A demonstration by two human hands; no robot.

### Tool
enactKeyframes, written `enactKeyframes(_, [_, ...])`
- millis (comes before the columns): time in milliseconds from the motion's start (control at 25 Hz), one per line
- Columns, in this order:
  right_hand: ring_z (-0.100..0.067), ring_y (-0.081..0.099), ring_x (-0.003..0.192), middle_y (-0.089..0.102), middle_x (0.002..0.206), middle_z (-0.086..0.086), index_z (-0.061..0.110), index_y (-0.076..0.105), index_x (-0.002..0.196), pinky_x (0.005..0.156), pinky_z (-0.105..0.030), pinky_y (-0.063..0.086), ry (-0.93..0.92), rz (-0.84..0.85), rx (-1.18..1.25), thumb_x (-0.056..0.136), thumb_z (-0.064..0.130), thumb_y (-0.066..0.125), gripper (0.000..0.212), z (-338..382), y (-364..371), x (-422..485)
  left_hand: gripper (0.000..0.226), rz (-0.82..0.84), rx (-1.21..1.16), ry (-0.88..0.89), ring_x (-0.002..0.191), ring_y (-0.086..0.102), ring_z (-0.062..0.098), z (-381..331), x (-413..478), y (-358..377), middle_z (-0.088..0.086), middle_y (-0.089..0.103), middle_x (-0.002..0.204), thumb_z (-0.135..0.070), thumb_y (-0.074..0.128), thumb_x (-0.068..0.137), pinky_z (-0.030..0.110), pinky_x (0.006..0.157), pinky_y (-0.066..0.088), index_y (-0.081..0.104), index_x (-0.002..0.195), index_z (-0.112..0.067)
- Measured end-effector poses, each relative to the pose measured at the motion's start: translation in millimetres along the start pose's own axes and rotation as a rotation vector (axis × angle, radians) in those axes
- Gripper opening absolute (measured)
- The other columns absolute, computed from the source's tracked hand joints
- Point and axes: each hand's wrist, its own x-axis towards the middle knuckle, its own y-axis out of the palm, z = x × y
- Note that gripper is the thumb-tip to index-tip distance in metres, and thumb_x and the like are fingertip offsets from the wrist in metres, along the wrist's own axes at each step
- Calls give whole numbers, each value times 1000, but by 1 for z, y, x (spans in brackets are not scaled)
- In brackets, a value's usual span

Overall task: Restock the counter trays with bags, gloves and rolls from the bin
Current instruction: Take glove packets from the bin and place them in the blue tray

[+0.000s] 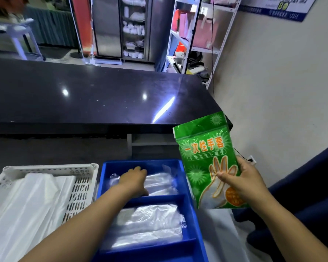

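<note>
Right hand (242, 178), lower right of frame, pinches 1 green glove packet (206, 154) by its lower half. Judged light, limp, slick film: grip the filled body. Left hand (134, 179) lies palm-down on clear bags (159, 181) in the blue tray (140, 162), lower centre; grip undeterminable.

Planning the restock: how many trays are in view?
2: a white perforated tray at left, and a blue divided tray right of it; others may sit out of frame.
</note>
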Motion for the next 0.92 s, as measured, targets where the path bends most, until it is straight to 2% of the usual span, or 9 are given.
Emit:
enactKeyframes(160, [4, 66, 62, 74, 74, 18, 23, 61, 83, 51, -5, 46, -20, 21, -39, 71, -7, 71, 34, -5, -2, 12, 28, 45, -104, -43, 93, 60, 25, 3, -1, 1, 5, 64, 108, -29, 66, 72, 29, 63, 39, 53, 95, -19])
enactKeyframes(280, [-3, 68, 68, 74, 82, 1, 28, 62, 85, 60, -19, 54, -65, 67, -106, 72, -1, 73, 33, 2, -2, 22, 8, -85, -113, 0, 90, 61, 27, 5, -13, -11, 6, 66, 100, -23, 59, 74, 29, 61, 36, 53, 80, -20])
enactKeyframes(400, [-13, 67, 75, 72, 83, 7, 34, 59, 94, 67, -37, 54, -211, 63, -330, 72, 15, 75, 33, 22, 5, 33, 13, -310, -62, 55, 91, 61, 28, 2, -40, -25, 4, 65, 99, -25, 55, 77, 33, 64, 39, 56, 88, -18])
enactKeyframes(520, [-21, 65, 70, 70, 75, 8, 37, 54, 101, 59, -37, 51, -460, 51, -563, 72, 31, 73, 35, 51, 29, 44, 20, -362, -39, 165, 96, 60, 27, 3, -78, -21, 3, 63, 104, -29, 55, 77, 34, 70, 45, 56, 94, -18])
enactKeyframes(560, [-25, 65, 70, 71, 76, 6, 36, 55, 102, 57, -36, 50, -533, 73, -612, 72, 33, 73, 35, 58, 40, 47, 20, -398, -38, 220, 92, 62, 26, 3, -91, -17, 2, 65, 100, -29, 58, 74, 33, 67, 47, 57, 91, -18])
enactKeyframes(640, [-30, 65, 76, 72, 82, 2, 35, 56, 103, 57, -34, 45, -636, 166, -697, 73, 34, 72, 34, 66, 68, 53, 22, -395, 3, 291, 70, 67, 20, 6, -116, -11, -3, 67, 77, -29, 69, 58, 25, 48, 47, 57, 74, -19])
enactKeyframes(720, [-33, 64, 83, 72, 90, 0, 33, 54, 106, 59, -32, 39, -688, 286, -811, 76, 35, 68, 34, 63, 98, 60, 26, -366, 31, 321, 54, 63, 10, 10, -132, -3, -9, 63, 63, -35, 71, 45, 19, 37, 41, 56, 63, -22])
enactKeyframes(840, [-31, 62, 86, 70, 94, -1, 33, 48, 107, 59, -31, 36, -675, 473, -995, 78, 36, 61, 32, 48, 132, 74, 32, -306, 78, 312, 52, 58, -5, 16, -144, 8, -18, 61, 60, -51, 64, 39, 17, 39, 43, 58, 62, -29])
enactKeyframes(920, [-26, 61, 83, 68, 92, 2, 33, 46, 104, 58, -29, 34, -605, 620, -1042, 76, 37, 62, 33, 40, 146, 84, 33, -344, 115, 279, 55, 56, -11, 17, -148, 11, -22, 58, 60, -57, 56, 39, 15, 43, 45, 59, 64, -35])
